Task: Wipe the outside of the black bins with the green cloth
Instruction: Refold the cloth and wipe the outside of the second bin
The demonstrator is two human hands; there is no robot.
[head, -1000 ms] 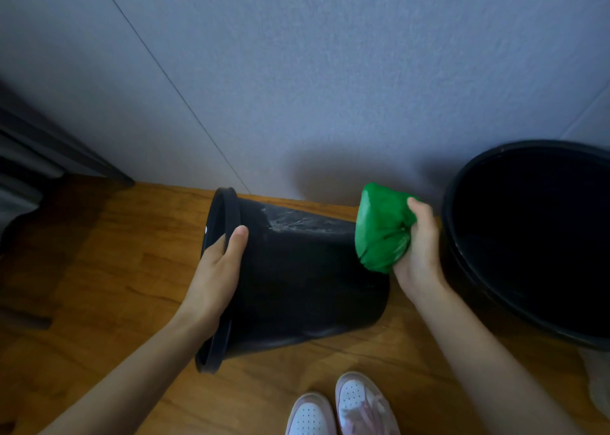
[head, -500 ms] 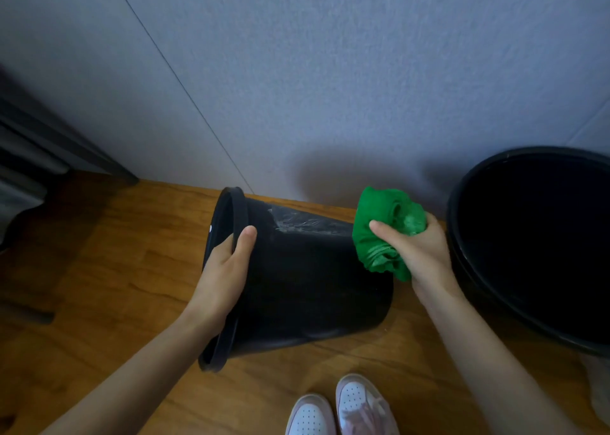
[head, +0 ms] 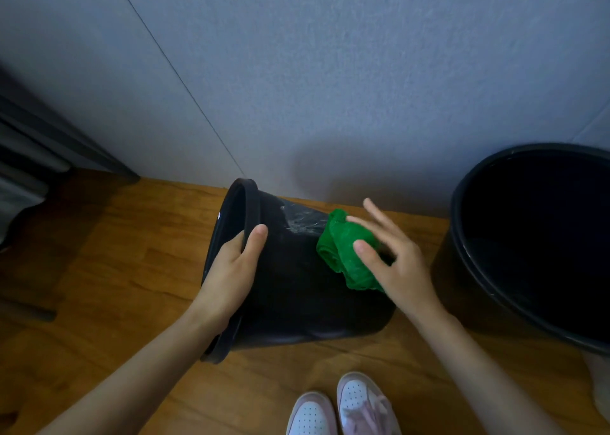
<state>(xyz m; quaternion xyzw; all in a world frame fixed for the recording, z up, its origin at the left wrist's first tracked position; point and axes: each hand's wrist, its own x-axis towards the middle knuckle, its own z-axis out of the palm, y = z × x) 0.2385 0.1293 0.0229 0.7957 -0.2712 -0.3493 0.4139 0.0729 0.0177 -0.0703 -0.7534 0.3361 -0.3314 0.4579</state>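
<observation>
A black bin point(head: 297, 296) lies on its side on the wooden floor, its mouth facing left. My left hand point(head: 234, 273) grips its rim, thumb on the outer wall. The bunched green cloth point(head: 343, 253) rests on the bin's upper side near the base. My right hand point(head: 392, 256) presses the cloth against the bin with fingers spread, thumb on top of it. A streaky wet patch point(head: 300, 220) shows on the bin's wall just left of the cloth. A second, larger black bin point(head: 478, 269) stands upright at the right.
A grey wall point(head: 330, 88) runs right behind both bins. My two white and pink shoes point(head: 343, 408) stand on the floor point(head: 132, 269) just in front of the lying bin. Dark furniture point(head: 29, 157) fills the left edge.
My right hand has come down and left from the bin's base end, laying the cloth on the bin's side and spreading its fingers. The left hand has kept its hold on the rim.
</observation>
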